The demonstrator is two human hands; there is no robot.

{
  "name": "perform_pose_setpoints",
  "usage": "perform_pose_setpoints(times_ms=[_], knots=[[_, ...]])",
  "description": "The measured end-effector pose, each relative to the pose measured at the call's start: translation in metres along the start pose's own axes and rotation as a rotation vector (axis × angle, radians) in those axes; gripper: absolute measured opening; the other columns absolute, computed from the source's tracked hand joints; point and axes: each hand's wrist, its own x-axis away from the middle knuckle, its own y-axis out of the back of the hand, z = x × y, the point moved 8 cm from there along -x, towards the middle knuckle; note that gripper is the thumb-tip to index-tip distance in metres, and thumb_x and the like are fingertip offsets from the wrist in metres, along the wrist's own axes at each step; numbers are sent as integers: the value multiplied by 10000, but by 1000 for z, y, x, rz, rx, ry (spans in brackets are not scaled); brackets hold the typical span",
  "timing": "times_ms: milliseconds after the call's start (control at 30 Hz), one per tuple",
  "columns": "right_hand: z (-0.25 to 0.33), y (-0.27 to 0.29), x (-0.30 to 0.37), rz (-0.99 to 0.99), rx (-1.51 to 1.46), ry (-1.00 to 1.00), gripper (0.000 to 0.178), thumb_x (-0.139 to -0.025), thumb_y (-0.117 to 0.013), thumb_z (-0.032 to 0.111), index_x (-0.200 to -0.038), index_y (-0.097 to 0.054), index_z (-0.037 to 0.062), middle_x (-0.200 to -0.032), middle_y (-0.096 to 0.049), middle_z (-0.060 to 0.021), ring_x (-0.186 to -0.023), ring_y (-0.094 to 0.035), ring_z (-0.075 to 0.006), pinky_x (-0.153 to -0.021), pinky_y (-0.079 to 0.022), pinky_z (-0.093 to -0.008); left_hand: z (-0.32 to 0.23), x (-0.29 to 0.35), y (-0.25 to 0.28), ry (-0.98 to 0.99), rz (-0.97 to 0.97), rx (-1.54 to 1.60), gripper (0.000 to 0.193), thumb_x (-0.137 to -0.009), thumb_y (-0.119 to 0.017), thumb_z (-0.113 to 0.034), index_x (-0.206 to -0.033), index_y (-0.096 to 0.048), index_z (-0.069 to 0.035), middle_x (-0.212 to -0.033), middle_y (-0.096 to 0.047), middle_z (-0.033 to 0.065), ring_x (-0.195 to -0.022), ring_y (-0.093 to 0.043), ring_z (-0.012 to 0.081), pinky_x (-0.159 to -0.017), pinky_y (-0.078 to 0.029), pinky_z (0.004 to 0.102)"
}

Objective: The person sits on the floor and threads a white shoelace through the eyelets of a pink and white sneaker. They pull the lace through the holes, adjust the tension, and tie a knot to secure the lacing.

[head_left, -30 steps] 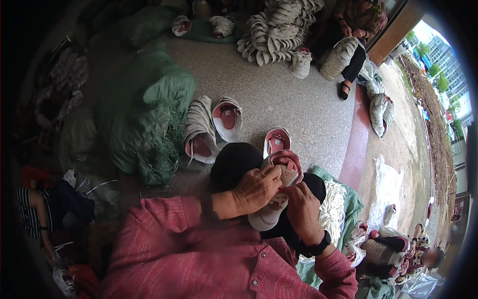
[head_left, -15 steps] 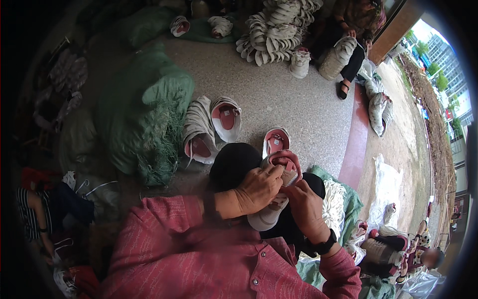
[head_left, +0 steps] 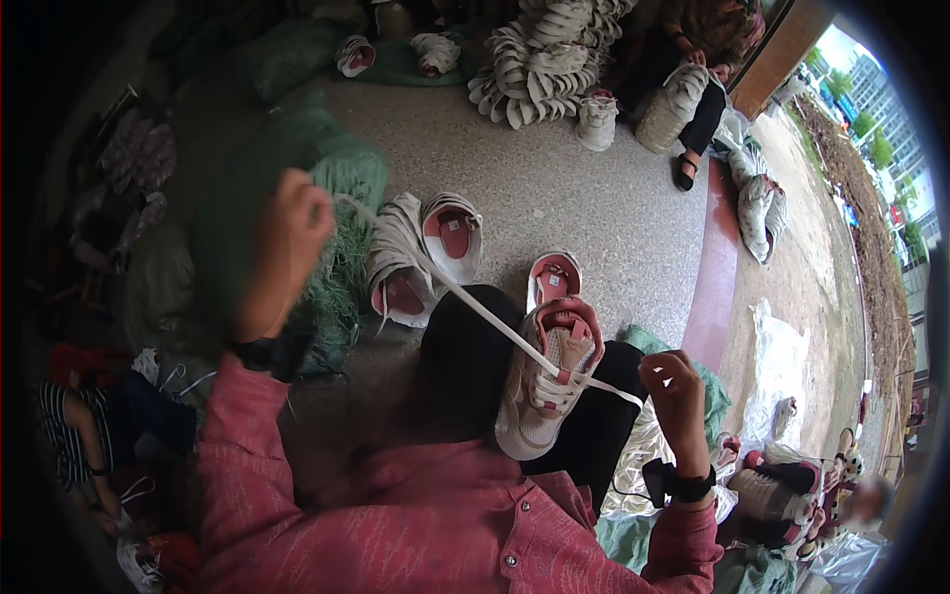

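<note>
A white and beige sneaker (head_left: 528, 421) with a pink lining rests across my dark-trousered legs, its toe towards me. Far out to the left, my left hand (head_left: 290, 233) is raised and closed on one end of the white shoelace (head_left: 465, 297). The lace stretches in a straight line from there down to the sneaker's tongue. On the other side, a shorter length of it runs to my right hand (head_left: 675, 391), whose fingers are pinched on it. More lace crosses the front of the sneaker in rows.
Just beyond my knees stands another pink-lined shoe (head_left: 552, 280). Nested shoes (head_left: 398, 259) lie beside a green sack (head_left: 341, 178). A large pile of shoe uppers (head_left: 539, 74) is farther off, near a seated person (head_left: 708, 40). White laces (head_left: 638, 460) bundle at my right.
Both hands were together at the sneaker's tongue. They have moved apart, the left far up and left, the right outward, drawing the two lace ends out. The sneaker stays on my legs.
</note>
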Motion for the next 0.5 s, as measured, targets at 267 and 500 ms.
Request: perform_pose_setpoints(times_ms=[267, 500], knots=[[-27, -15, 28, 197, -2, -258, 114, -904, -702, 102, -952, -709, -1, -813, -674, -102, -679, -649, -174, -620, -498, -311, 34, 94, -40, 320, 365, 213, 127, -825, -682, -73, -926, -606, -84, -919, -573, 73, -801, -622, 277, -681, -501, 390], [-5, -75, 62, 561, -907, -706, 363, -1005, -607, 208, -1302, -550, 7, -967, -678, -62, -686, -641, -107, -565, -505, -244, -186, 161, -66, 843, 1504, 1717, 527, -992, -634, -312, -1398, -438, -40, -868, -650, 56, -654, -642, 119, -577, -541, 246]])
